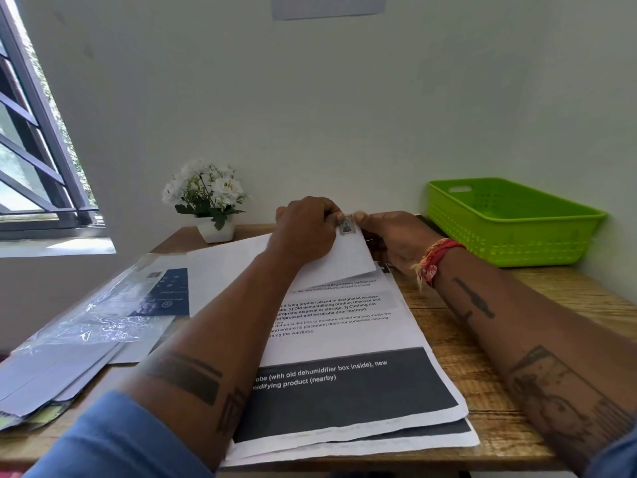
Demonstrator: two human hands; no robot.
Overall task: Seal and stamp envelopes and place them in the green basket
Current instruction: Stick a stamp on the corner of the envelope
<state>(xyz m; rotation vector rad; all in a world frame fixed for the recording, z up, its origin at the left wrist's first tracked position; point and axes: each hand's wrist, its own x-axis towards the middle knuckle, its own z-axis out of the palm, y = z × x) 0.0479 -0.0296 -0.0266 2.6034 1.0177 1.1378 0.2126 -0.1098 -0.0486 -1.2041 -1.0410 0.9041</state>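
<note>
A white envelope (348,258) lies tilted on printed sheets at the middle of the wooden table. A small stamp (345,226) sits at its far corner. My left hand (306,229) rests on the envelope with its fingertips pressed at the stamp. My right hand (396,241) holds the envelope's right corner, thumb and finger at the stamp's other side. The green basket (510,243) stands to the right against the wall and looks empty. A pile of more envelopes (51,381) lies at the left edge.
Printed paper sheets (344,391) cover the table's middle. A clear plastic sleeve with a dark card (138,298) lies at the left. A small white pot of white flowers (210,201) stands at the back by the wall. A barred window (31,150) is far left.
</note>
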